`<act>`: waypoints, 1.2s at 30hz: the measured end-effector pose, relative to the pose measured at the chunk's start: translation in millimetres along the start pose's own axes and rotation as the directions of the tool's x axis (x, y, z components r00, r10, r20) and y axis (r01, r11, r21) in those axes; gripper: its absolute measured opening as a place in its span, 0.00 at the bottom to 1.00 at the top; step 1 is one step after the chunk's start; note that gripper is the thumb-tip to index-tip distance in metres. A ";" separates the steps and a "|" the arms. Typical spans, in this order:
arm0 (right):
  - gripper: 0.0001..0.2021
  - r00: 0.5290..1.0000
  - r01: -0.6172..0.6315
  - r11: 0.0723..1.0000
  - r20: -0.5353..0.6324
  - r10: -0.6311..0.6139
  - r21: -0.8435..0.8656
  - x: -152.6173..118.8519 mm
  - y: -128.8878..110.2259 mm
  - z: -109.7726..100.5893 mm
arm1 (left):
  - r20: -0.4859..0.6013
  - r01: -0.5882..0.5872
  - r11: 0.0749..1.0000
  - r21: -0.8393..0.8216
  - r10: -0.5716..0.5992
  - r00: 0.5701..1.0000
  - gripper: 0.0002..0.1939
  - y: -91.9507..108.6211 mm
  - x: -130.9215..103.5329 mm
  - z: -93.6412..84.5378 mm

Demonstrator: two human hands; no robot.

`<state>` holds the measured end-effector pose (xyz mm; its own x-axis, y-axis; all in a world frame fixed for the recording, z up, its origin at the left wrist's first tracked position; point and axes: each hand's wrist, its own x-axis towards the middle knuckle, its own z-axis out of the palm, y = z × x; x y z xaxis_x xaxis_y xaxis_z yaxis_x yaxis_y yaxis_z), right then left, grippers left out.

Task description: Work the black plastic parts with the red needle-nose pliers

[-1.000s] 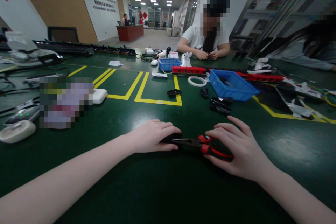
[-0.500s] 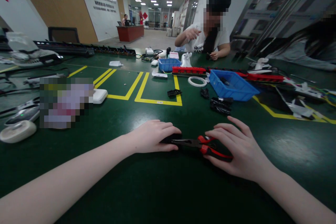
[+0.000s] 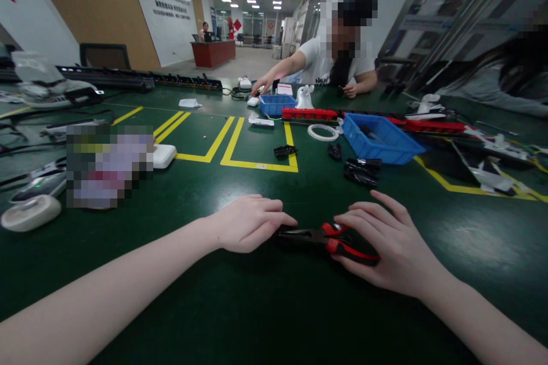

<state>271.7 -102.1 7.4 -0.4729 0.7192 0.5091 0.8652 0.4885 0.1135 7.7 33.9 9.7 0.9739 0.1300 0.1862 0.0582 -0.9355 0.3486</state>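
My right hand (image 3: 391, 242) is closed around the red-and-black handles of needle-nose pliers (image 3: 306, 235), which lie low over the green table with their jaws pointing left. The index finger of that hand is raised off the grip. At the jaw tips is my left hand (image 3: 252, 223), its fingers bent together and one fingertip just above the tips. Something dark shows between the left fingers and the jaws, too dim and covered to name. Beyond the pliers lie a bundle of shiny black pieces (image 3: 362, 171) and smaller black pieces (image 3: 285, 151).
A blue bin (image 3: 385, 145) and a tape roll (image 3: 322, 132) stand at back right. Farther off are a smaller blue bin (image 3: 276, 105) and a red strip (image 3: 310, 114). A white box (image 3: 163, 156) and a computer mouse (image 3: 31, 213) lie left. A co-worker (image 3: 338, 63) sits opposite.
My left fingers have shifted, the thumb tucking under the hand by the jaw tips. The plier handles have turned slightly in my right hand. The co-worker's arm has reached out across the table.
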 end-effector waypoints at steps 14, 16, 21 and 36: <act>0.17 1.000 0.001 1.000 0.003 -0.001 -0.013 0.8 1.8 -0.7 | 0.069 -0.038 0.999 0.000 0.038 0.997 0.24 -4.1 -0.7 0.2; 0.17 1.000 -0.002 1.000 0.009 0.002 -0.021 -0.4 3.6 -1.5 | 0.075 -0.043 0.999 0.000 0.043 0.996 0.22 -3.9 -0.2 0.6; 0.17 1.000 -0.001 0.999 0.019 0.002 -0.038 -1.8 6.4 -1.7 | 0.038 -0.025 0.999 0.021 0.024 0.999 0.22 -2.0 0.8 2.8; 0.20 1.000 0.013 1.000 -0.001 -0.013 -0.026 -1.7 5.0 -2.1 | 0.008 0.027 0.998 0.051 -0.027 1.000 0.20 -3.5 3.8 8.5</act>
<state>277.1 -101.9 8.9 -0.4842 0.7123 0.5081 0.8628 0.4850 0.1424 13.1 34.9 1.3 0.9736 0.1528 0.1696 0.0954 -0.9473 0.3058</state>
